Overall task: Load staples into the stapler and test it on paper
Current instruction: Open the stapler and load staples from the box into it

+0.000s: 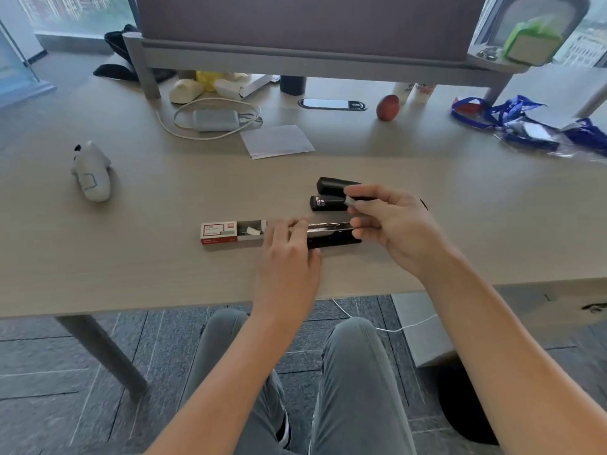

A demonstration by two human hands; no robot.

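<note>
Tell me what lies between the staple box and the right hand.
In the head view, between the staple box and the right hand lies the opened stapler, with the left hand resting on its near end.

Light wood-grain table (131, 257) bearing, near its front edge, an opened stapler (331, 234) beside a red-and-white staple box (230, 233); behind them a second black stapler (328, 195). Farther back: folded paper (277, 141), a grey charger with white cable (215, 120), a reddish ball (388, 107).
</note>
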